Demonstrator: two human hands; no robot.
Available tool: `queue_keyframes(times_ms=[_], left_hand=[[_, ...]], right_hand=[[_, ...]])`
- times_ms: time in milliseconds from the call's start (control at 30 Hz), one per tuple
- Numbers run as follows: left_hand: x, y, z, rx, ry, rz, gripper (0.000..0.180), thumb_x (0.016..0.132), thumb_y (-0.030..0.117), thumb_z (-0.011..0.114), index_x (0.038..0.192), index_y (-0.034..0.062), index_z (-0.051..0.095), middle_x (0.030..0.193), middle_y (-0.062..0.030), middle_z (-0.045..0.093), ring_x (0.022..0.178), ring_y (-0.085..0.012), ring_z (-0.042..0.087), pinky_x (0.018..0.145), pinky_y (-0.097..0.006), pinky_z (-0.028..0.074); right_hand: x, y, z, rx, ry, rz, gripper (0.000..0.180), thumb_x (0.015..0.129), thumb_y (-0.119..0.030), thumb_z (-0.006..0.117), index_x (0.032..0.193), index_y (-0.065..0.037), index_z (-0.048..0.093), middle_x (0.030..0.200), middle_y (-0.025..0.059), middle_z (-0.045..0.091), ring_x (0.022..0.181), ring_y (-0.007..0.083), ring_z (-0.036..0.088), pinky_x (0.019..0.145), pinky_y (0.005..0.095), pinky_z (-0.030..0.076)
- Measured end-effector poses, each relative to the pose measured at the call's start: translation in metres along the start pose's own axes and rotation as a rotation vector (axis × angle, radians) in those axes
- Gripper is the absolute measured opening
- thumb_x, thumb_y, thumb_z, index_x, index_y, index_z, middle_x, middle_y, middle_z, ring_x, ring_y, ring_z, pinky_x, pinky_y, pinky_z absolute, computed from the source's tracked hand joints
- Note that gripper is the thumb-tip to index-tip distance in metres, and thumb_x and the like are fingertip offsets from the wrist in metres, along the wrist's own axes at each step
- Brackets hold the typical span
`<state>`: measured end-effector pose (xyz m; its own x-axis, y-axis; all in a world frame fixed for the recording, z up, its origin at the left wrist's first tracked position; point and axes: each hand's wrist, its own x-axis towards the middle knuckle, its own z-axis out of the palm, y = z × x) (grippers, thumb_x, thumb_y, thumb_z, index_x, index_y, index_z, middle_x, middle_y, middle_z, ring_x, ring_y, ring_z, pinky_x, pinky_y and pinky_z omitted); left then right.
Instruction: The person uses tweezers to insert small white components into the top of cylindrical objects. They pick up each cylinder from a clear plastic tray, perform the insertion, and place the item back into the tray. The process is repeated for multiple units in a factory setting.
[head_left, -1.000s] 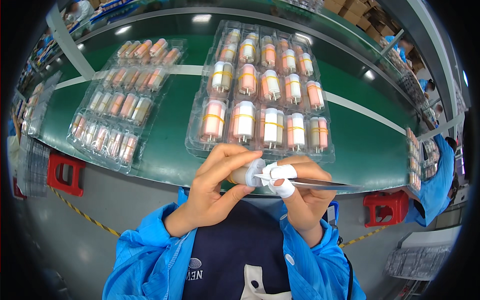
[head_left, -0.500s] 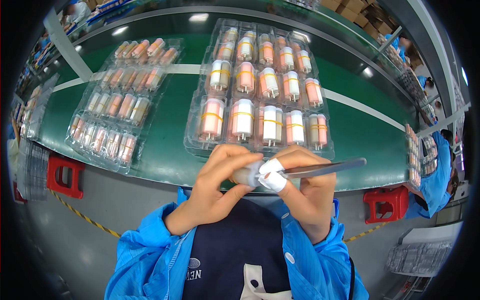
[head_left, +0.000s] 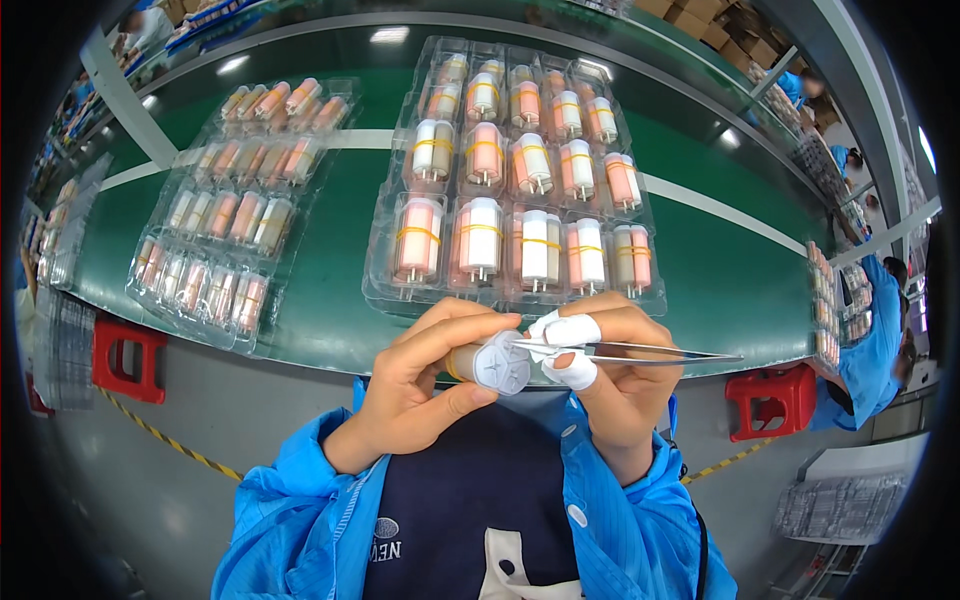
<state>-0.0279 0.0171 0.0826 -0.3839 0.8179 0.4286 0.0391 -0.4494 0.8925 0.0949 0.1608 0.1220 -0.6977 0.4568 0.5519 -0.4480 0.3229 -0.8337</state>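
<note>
My left hand is closed round a bundle of cylinders, its pale grey lobed end cap facing up and right. A yellow band shows beside my fingers. In my right hand is a pair of metal tweezers, its tips at the upper edge of the cap; whether they touch it I cannot tell. White wrapping covers the tips of my right thumb and a finger. Just beyond both hands lies a clear plastic tray holding several white, pink and grey cylinder bundles with yellow bands and metal pins.
Another clear tray of similar cylinders lies left on the green table. Red stools stand beneath the table's near edge, one on each side. A person in blue is at the far right. A grey metal post rises at upper left.
The bundle in my left hand has turned, so more of its end cap faces me. The tweezers have rotated in my right hand, showing both arms, and that hand sits slightly farther right.
</note>
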Motion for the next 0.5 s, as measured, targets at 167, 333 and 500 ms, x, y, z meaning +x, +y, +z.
queue_keyframes(times_ms=[167, 333, 500], left_hand=[[0.0009, 0.0013, -0.0004, 0.009, 0.003, -0.005, 0.048, 0.082, 0.012, 0.068, 0.126, -0.0022, 0.054, 0.116, -0.0129, 0.052, 0.106, -0.0203, 0.052, 0.091, -0.031, 0.041], [0.0018, 0.0005, -0.0006, 0.04, 0.0, 0.022, 0.046, 0.083, 0.013, 0.068, 0.124, -0.0023, 0.055, 0.114, -0.0128, 0.053, 0.105, -0.0203, 0.052, 0.089, -0.031, 0.042], [0.0046, 0.0008, -0.0006, 0.143, 0.028, 0.046, 0.043, 0.083, 0.012, 0.067, 0.121, -0.0027, 0.056, 0.111, -0.0131, 0.054, 0.101, -0.0207, 0.053, 0.086, -0.031, 0.043]], right_hand=[[0.0012, 0.0019, -0.0005, -0.016, -0.014, -0.027, 0.019, 0.075, 0.001, 0.071, 0.093, 0.002, 0.067, 0.086, 0.0153, 0.067, 0.077, 0.0197, 0.065, 0.068, 0.0284, 0.051], [0.0017, 0.0019, -0.0004, -0.035, -0.021, -0.06, 0.016, 0.076, 0.001, 0.07, 0.092, 0.002, 0.067, 0.084, 0.0147, 0.067, 0.075, 0.0197, 0.066, 0.066, 0.0286, 0.052], [0.0073, 0.0001, 0.0018, -0.103, -0.055, -0.067, 0.016, 0.075, 0.003, 0.068, 0.091, 0.003, 0.066, 0.083, 0.0149, 0.067, 0.074, 0.0196, 0.066, 0.065, 0.0283, 0.052]])
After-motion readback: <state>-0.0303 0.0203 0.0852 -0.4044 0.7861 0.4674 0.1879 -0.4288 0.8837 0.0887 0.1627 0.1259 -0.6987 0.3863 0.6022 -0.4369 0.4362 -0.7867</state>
